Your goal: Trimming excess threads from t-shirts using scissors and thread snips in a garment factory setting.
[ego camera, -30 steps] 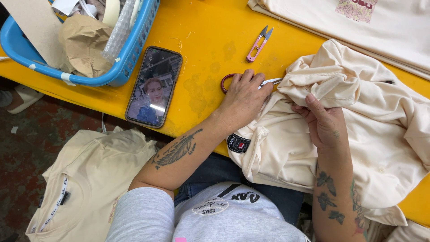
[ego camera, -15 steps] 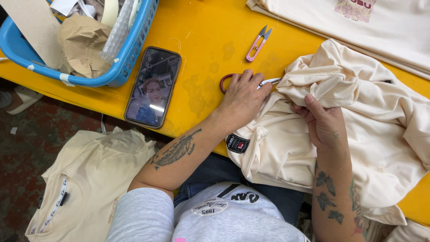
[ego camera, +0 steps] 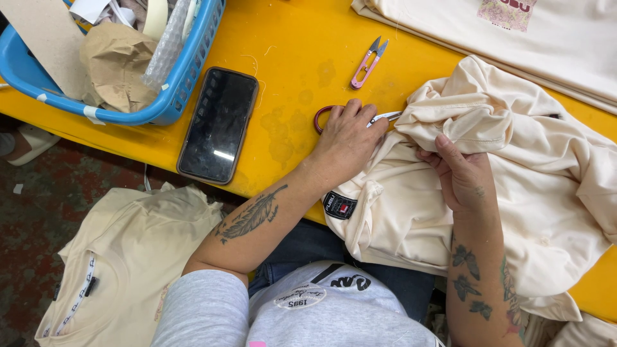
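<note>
Gripping red-handled scissors (ego camera: 328, 115) in left hand (ego camera: 347, 138), right hand (ego camera: 463, 177) pinching cream garment (ego camera: 527, 186)

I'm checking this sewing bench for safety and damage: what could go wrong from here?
1. The left hand works scissors right at the bunched cream garment, close to the right hand; a slip could nick cloth or a fingertip.
2. The phone lies at the yellow table's near edge; a nudge might drop it.
3. The pink thread snips lie loose nearby and could snag the fabric.
</note>
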